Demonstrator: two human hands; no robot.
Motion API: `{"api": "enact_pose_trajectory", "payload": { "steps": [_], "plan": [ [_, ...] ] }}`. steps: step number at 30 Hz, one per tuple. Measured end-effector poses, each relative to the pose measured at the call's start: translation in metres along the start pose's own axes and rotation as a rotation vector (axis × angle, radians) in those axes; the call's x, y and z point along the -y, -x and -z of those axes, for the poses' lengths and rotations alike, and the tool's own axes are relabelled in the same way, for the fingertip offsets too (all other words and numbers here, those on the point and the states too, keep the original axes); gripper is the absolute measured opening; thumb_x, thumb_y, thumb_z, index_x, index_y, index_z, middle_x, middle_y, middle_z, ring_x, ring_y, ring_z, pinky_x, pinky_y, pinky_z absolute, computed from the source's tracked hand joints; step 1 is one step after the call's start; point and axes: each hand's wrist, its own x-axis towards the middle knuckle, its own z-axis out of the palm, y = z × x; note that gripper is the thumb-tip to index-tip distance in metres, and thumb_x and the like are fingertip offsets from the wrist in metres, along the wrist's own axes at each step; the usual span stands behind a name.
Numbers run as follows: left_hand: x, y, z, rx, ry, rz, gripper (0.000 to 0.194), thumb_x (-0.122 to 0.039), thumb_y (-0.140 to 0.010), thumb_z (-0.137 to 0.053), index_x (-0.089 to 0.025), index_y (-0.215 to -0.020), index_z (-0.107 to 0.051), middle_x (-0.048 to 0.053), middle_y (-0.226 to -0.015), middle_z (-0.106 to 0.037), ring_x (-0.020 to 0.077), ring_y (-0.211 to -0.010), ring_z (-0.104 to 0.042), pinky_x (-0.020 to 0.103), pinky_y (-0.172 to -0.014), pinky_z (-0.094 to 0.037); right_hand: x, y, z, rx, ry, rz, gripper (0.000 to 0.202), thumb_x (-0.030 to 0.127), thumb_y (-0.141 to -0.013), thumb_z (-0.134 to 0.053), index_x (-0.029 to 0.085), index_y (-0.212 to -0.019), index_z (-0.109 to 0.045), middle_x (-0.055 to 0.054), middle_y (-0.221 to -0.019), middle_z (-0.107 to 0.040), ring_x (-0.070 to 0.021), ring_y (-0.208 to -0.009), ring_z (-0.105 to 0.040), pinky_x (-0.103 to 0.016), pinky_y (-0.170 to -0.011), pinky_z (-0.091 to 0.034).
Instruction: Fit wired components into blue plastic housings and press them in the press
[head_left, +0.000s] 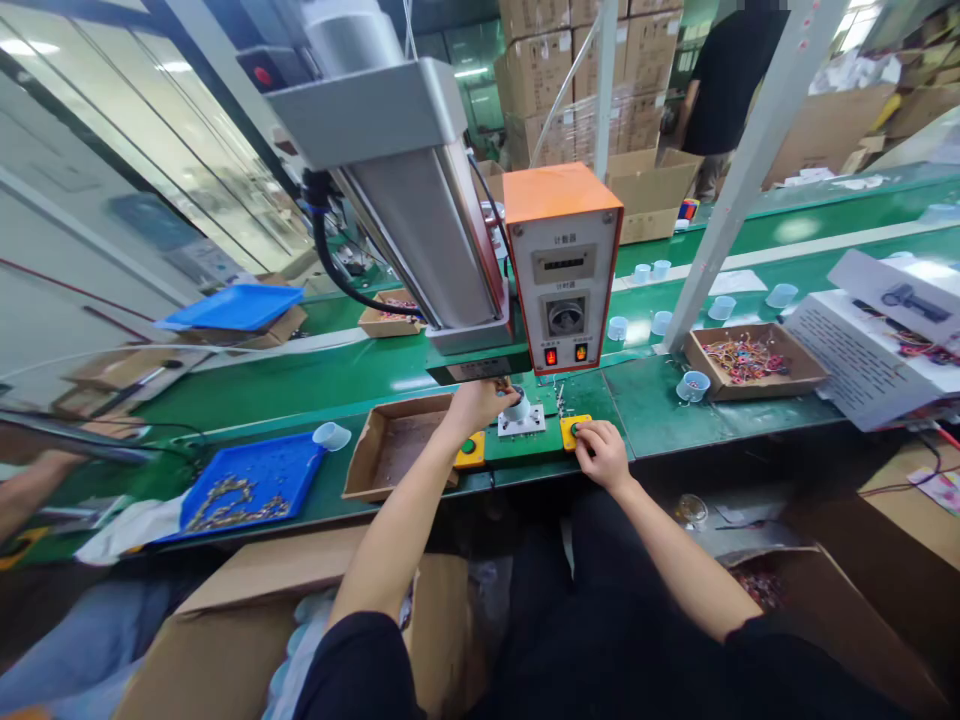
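Note:
Under the press head (480,365), my left hand (482,405) reaches in to a white cylindrical holder (517,406) on a white base plate (521,424). Its fingers are pinched together at the holder's top; what they grip is too small to make out. My right hand (602,453) rests at the right yellow button box (568,440), a fingertip touching its green button. The fingers are loosely bent and apart, with nothing in them. A second yellow button box (470,455) with a green button sits beside my left forearm. An orange control box (564,270) stands beside the press.
Left of my arm are a shallow cardboard box (379,455), a translucent cup (331,436) and a blue tray (300,490) of small metal parts. A carton of coloured wires (795,385) and a parts cup (692,387) stand right. Another person's arm (37,490) shows far left.

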Motion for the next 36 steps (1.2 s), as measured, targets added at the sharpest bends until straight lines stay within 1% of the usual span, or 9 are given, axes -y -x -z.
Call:
{"api": "enact_pose_trajectory", "payload": {
  "steps": [11, 16, 18, 21, 25, 27, 29, 33, 36],
  "plan": [
    [0.002, -0.005, -0.004, 0.024, -0.023, -0.016, 0.016, -0.032, -0.081, -0.074, -0.017, -0.080, -0.080, 0.009, -0.088, -0.082, 0.0243, -0.085, -0.073, 0.032, -0.077, -0.050, -0.004, 0.004, -0.004, 0.011, -0.009, -0.009, 0.013, 0.014, -0.092, -0.062, 0.022, -0.095, -0.071, -0.009, -0.101, -0.079, -0.0241, -0.093, -0.073, -0.042, -0.082, -0.059],
    [0.006, -0.001, 0.002, 0.015, 0.097, 0.000, 0.022, -0.036, -0.083, -0.075, -0.016, -0.085, -0.083, 0.007, -0.088, -0.082, 0.0248, -0.086, -0.074, 0.030, -0.077, -0.050, -0.004, 0.002, -0.003, 0.011, -0.002, 0.015, 0.014, 0.013, -0.092, -0.061, 0.022, -0.097, -0.070, -0.009, -0.101, -0.078, -0.0239, -0.094, -0.072, -0.041, -0.083, -0.058],
    [0.016, 0.016, 0.001, -0.088, 0.111, 0.026, 0.029, -0.041, -0.093, -0.068, -0.017, -0.094, -0.086, 0.006, -0.087, -0.082, 0.0238, -0.085, -0.074, 0.030, -0.078, -0.050, -0.005, 0.002, -0.002, 0.016, -0.006, 0.027, 0.015, 0.013, -0.091, -0.061, 0.022, -0.100, -0.070, -0.009, -0.102, -0.078, -0.0239, -0.094, -0.072, -0.041, -0.083, -0.058],
    [0.037, 0.057, -0.010, -0.243, -0.067, 0.115, 0.033, -0.040, -0.103, -0.058, -0.023, -0.107, -0.086, 0.007, -0.097, -0.084, 0.0237, -0.095, -0.075, 0.030, -0.085, -0.053, -0.007, 0.003, -0.002, 0.034, -0.027, 0.041, 0.019, 0.017, -0.088, -0.064, 0.021, -0.106, -0.070, -0.010, -0.104, -0.077, -0.0254, -0.097, -0.070, -0.043, -0.087, -0.056],
    [0.055, 0.102, -0.036, -0.175, -0.352, 0.242, 0.034, -0.034, -0.106, -0.053, -0.023, -0.106, -0.085, 0.013, -0.120, -0.081, 0.0280, -0.124, -0.071, 0.034, -0.097, -0.054, -0.010, 0.005, -0.006, 0.067, -0.024, 0.019, 0.023, 0.025, -0.084, -0.068, 0.020, -0.106, -0.071, -0.010, -0.101, -0.074, -0.0289, -0.101, -0.067, -0.047, -0.092, -0.052],
    [0.062, 0.105, -0.039, -0.115, -0.388, 0.234, 0.037, -0.033, -0.107, -0.050, -0.021, -0.103, -0.086, 0.014, -0.121, -0.081, 0.0298, -0.128, -0.070, 0.036, -0.101, -0.053, -0.011, 0.006, -0.008, 0.092, 0.006, -0.024, 0.022, 0.027, -0.083, -0.068, 0.020, -0.103, -0.072, -0.011, -0.099, -0.073, -0.0296, -0.101, -0.065, -0.048, -0.093, -0.050],
    [0.073, 0.099, -0.031, -0.057, -0.317, 0.190, 0.037, -0.035, -0.106, -0.052, -0.021, -0.103, -0.086, 0.013, -0.120, -0.081, 0.0295, -0.123, -0.072, 0.035, -0.100, -0.052, -0.012, 0.006, -0.010, 0.112, 0.021, -0.066, 0.019, 0.028, -0.083, -0.067, 0.021, -0.100, -0.072, -0.011, -0.098, -0.073, -0.0295, -0.099, -0.065, -0.048, -0.093, -0.049],
    [0.114, 0.082, -0.001, -0.026, -0.087, 0.230, 0.038, -0.039, -0.104, -0.054, -0.018, -0.107, -0.086, 0.009, -0.109, -0.084, 0.0258, -0.103, -0.077, 0.028, -0.090, -0.054, -0.013, 0.007, -0.008, 0.133, 0.022, -0.100, 0.019, 0.027, -0.083, -0.064, 0.022, -0.099, -0.072, -0.010, -0.097, -0.074, -0.0295, -0.099, -0.068, -0.049, -0.095, -0.050],
    [0.142, 0.075, 0.005, 0.064, -0.169, 0.262, 0.033, -0.030, -0.096, -0.064, -0.018, -0.119, -0.083, 0.011, -0.119, -0.082, 0.0247, -0.106, -0.077, 0.025, -0.089, -0.055, -0.013, 0.006, -0.005, 0.136, 0.022, -0.102, 0.019, 0.027, -0.082, -0.064, 0.023, -0.099, -0.072, -0.009, -0.096, -0.074, -0.0299, -0.099, -0.070, -0.050, -0.094, -0.051]
  ]
}}
